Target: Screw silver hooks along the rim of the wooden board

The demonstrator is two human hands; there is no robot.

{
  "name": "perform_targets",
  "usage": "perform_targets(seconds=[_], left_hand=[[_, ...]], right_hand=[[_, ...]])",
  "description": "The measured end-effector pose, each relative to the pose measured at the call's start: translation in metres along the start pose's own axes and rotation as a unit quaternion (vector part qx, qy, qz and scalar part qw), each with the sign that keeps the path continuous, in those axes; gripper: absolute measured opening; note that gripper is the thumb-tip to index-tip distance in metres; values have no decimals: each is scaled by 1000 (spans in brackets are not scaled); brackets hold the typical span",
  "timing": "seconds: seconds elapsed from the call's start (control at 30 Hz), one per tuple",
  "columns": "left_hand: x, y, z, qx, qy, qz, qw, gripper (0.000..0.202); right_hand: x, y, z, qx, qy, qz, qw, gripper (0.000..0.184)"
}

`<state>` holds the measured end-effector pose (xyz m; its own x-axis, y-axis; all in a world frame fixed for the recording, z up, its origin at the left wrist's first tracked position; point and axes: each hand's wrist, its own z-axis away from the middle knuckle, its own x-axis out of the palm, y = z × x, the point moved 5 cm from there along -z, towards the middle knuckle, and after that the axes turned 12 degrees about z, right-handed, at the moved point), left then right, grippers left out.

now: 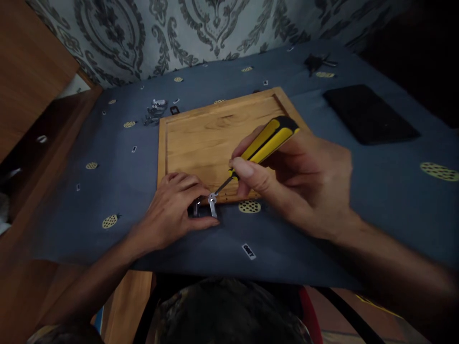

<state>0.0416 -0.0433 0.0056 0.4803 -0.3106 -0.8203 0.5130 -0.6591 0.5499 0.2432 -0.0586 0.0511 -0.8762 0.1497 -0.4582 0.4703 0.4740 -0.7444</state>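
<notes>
A yellow and black screwdriver point(267, 143) is gripped in my right hand point(304, 179), its shaft slanting down to the left. The tip meets a small metal hinge point(212, 200) at the near edge of a wooden panel point(201, 138). My left hand point(175, 205) lies over the panel's near left corner, thumb and fingers closed around the hinge from the left. Part of the hinge is hidden by these fingers. Small dark holes show in the panel just right of the hinge.
Several metal hinge parts point(156, 112) lie beyond the panel's left corner. A black tablet-like slab point(369, 114) rests at the right, with a dark object point(317, 63) farther back. A blue patterned cloth point(118, 191) covers the table. Wooden furniture point(32, 62) stands on the left.
</notes>
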Motion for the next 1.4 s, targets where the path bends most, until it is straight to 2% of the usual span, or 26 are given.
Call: perform_targets(seconds=[0.2,0.43,0.67,1.03,1.4], left_hand=[[-1,1,0,9,2,5,1000,34],[2,1,1,7,17,3,1000,35],[2,0,1,4,13,5,1000,35],[1,0,-2,-6,-8,-8,1000,37],[2,-1,-2,-1,-10,-2,1000,41]], right_hand=[[6,4,-4,-51,-22,33,998,45],[10,5,-4,-91,-33,61,993,38],[9,5,-2,-58,-22,26,998,38],[12,9,1,-58,-30,53,996,21],[12,1,-2,-131,-47,68,988,11]])
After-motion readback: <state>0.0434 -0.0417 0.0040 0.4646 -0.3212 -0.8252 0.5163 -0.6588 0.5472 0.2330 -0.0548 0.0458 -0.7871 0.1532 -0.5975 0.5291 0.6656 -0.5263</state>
